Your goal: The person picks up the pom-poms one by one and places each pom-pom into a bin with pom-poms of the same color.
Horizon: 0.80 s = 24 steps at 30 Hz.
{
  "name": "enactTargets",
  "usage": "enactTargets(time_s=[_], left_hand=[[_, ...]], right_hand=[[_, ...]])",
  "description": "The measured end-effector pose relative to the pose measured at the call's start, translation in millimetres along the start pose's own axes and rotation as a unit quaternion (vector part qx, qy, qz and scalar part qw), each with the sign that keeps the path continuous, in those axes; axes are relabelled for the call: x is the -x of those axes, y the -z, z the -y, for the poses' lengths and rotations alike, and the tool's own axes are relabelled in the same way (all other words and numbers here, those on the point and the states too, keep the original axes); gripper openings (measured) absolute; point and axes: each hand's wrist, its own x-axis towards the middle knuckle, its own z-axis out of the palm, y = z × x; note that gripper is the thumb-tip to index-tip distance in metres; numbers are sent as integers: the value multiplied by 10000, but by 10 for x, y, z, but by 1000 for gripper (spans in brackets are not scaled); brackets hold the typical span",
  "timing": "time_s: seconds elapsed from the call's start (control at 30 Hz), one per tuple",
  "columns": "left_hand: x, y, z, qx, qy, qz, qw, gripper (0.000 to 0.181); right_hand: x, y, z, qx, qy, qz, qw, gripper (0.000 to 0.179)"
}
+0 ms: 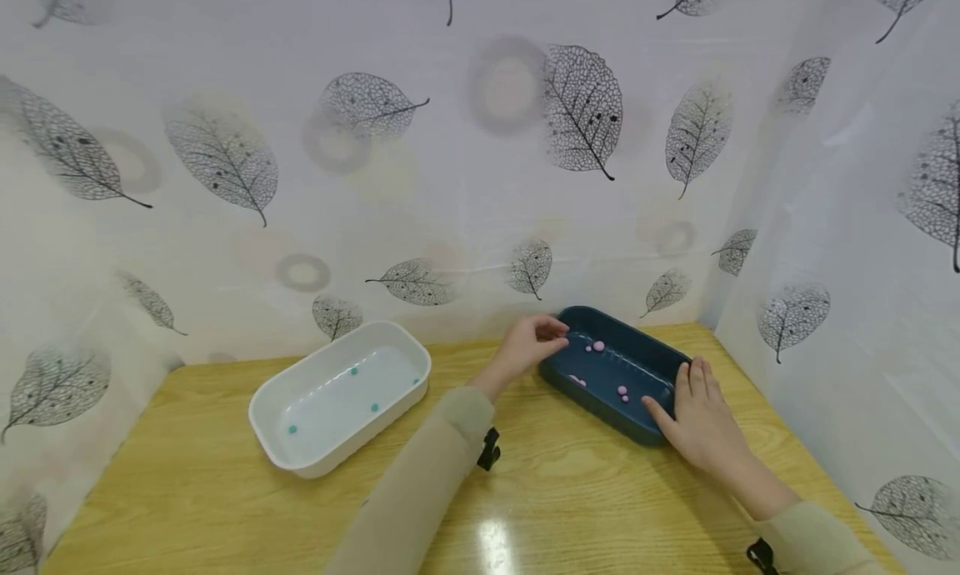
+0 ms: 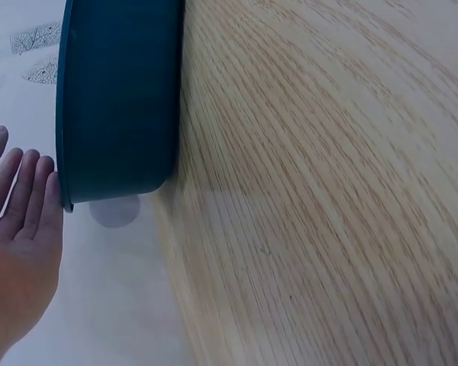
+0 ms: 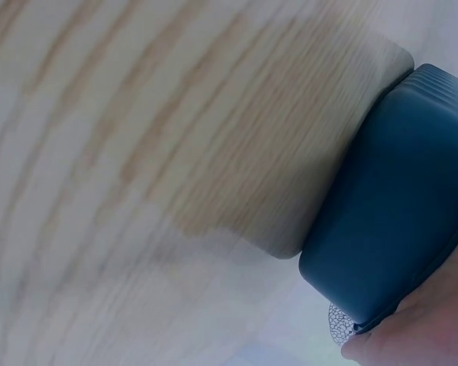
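A dark blue tray (image 1: 592, 402) stands slantwise on the right of the table, with several small pink balls (image 1: 598, 346) on its floor. My left hand (image 1: 528, 342) is at the tray's left end, fingers loosely bent near the rim; nothing shows in its grasp. In the left wrist view, the fingers of that hand (image 2: 19, 252) lie nearly straight beside the tray's rim (image 2: 63, 145). Extended fingers of my right hand (image 1: 701, 417) rest over the right end, thumb spread towards the near rim. The right wrist view shows part of this hand (image 3: 420, 328) against the tray's edge.
A white tray (image 1: 367, 433) sits to the left, holding several small green balls (image 1: 374, 407). Both trays are on a wooden table (image 1: 555, 492). Behind and to the right hangs a pale curtain (image 1: 465, 192) printed with leaves.
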Motion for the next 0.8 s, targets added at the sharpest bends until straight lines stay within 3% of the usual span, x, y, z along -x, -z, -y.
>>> enactTargets(time_s=[0.43,0.8], left_hand=[[132,223,-74,-302,9,150,9994,27],[352,657,-103,-712,-332,323,9964,27]], right_hand=[[-14,12,-50,-86,-2,32,10000,96],[-23,122,-15,1,264,-157,9995,95]])
